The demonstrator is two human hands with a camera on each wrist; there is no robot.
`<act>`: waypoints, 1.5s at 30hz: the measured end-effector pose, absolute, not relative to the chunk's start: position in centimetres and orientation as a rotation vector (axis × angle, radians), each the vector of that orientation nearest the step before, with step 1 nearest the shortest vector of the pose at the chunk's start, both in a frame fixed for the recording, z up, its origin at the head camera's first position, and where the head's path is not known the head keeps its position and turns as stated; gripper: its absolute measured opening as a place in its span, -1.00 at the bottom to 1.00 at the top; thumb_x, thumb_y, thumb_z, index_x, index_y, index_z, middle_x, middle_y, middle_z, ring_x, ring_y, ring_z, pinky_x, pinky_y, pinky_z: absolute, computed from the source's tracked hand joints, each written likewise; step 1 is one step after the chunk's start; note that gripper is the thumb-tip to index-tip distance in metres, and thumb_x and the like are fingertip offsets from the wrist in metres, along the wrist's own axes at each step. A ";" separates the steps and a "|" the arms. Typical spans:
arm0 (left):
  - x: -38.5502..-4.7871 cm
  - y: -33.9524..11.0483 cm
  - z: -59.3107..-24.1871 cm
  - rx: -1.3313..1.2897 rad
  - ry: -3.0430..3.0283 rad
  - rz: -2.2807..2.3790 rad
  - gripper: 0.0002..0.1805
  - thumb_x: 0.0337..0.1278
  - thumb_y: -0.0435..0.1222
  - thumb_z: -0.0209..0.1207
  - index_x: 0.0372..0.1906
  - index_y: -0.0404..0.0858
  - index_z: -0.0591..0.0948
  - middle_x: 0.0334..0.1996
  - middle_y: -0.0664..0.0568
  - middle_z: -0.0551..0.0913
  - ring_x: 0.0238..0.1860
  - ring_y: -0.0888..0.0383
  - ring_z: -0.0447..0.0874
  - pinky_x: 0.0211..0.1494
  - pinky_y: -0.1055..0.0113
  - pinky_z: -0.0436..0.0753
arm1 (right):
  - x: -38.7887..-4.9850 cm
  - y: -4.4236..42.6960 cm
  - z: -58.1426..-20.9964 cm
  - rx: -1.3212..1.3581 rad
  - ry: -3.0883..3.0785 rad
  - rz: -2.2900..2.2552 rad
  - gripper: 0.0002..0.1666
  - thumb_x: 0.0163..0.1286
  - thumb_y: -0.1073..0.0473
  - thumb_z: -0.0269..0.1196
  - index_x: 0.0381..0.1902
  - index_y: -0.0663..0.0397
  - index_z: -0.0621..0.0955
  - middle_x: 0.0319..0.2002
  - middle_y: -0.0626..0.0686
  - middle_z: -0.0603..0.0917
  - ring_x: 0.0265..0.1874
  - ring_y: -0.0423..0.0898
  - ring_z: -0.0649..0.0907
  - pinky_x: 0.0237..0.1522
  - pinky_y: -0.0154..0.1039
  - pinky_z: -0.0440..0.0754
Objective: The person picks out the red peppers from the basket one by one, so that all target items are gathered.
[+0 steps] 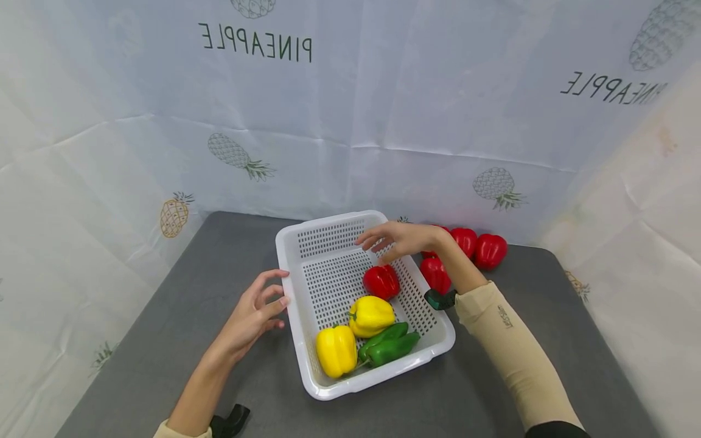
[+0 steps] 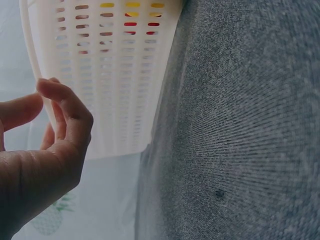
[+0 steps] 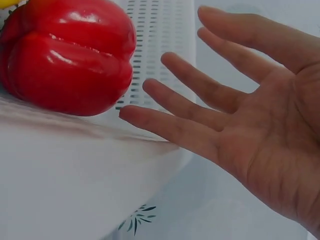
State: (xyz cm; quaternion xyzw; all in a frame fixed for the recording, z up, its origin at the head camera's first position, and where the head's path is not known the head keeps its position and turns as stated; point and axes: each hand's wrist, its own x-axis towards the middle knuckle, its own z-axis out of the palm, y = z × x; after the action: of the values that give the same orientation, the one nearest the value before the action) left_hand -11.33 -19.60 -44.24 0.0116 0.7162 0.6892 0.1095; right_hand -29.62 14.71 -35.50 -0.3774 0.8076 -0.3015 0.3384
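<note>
A white perforated plastic basket (image 1: 334, 267) stands on the grey table. In it lie a red bell pepper (image 1: 381, 282), two yellow bell peppers (image 1: 371, 316) and green peppers (image 1: 390, 345). My left hand (image 1: 254, 313) is at the basket's left side, its loosely bent fingertips touching the rim; in the left wrist view, the thumb and forefinger (image 2: 64, 95) are near that rim. Over the basket's right far part hovers my right hand (image 1: 397, 237), its fingers spread and holding nothing. The right wrist view shows the red bell pepper (image 3: 70, 57) just apart from those fingertips.
Several more red bell peppers (image 1: 490, 251) lie on the table right of the basket, partly hidden by my right forearm. Behind the grey table (image 1: 246, 243) hangs a pale curtain (image 1: 350, 121) printed with pineapples.
</note>
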 end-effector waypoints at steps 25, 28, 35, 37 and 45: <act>-11.4 -19.5 -44.1 0.024 2.121 2.013 -0.31 0.53 -0.30 0.28 0.59 -0.12 0.25 0.04 -0.01 0.63 -0.09 0.12 0.65 -0.20 0.30 0.76 | -32.0 12.2 -36.5 -0.701 1.965 -0.614 0.02 0.24 0.23 0.55 0.63 -0.10 0.41 0.57 0.23 0.49 0.53 0.26 0.53 0.28 0.13 0.77; -11.4 -19.6 -44.1 0.023 2.118 2.019 -0.31 0.54 -0.31 0.27 0.59 -0.13 0.25 0.05 -0.02 0.63 -0.09 0.13 0.66 -0.20 0.30 0.76 | -32.2 12.0 -36.6 -0.707 1.961 -0.609 0.02 0.25 0.21 0.54 0.63 -0.10 0.41 0.56 0.21 0.50 0.52 0.24 0.55 0.28 0.10 0.78; -11.4 -19.6 -44.1 0.023 2.108 2.023 -0.30 0.55 -0.31 0.27 0.60 -0.14 0.23 0.06 -0.06 0.62 -0.08 0.12 0.64 -0.20 0.30 0.76 | -32.3 11.6 -36.6 -0.780 1.905 -0.663 -0.03 0.33 0.25 0.47 0.65 0.00 0.36 0.58 0.27 0.46 0.54 0.28 0.52 0.33 0.03 0.75; -11.4 -19.7 -44.1 0.029 2.108 2.024 -0.31 0.55 -0.31 0.27 0.60 -0.14 0.23 0.05 -0.04 0.62 -0.08 0.12 0.64 -0.20 0.30 0.76 | -32.2 11.3 -36.5 -0.814 1.892 -0.672 -0.06 0.36 0.27 0.45 0.65 0.04 0.36 0.57 0.28 0.47 0.54 0.30 0.52 0.33 0.02 0.76; -11.4 -19.7 -44.1 0.027 2.106 2.027 -0.31 0.55 -0.32 0.26 0.60 -0.15 0.23 0.04 -0.03 0.62 -0.09 0.14 0.64 -0.20 0.30 0.76 | -32.4 10.2 -36.9 -0.872 1.861 -0.675 -0.07 0.36 0.28 0.43 0.64 0.09 0.36 0.57 0.28 0.49 0.52 0.25 0.56 0.34 0.01 0.75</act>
State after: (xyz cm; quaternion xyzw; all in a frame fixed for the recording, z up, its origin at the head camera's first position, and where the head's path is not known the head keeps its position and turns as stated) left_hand -11.40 -19.66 -44.07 0.0093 0.7162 0.6893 0.1091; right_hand -32.35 10.19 -36.85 -0.3557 0.7595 -0.2753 0.4700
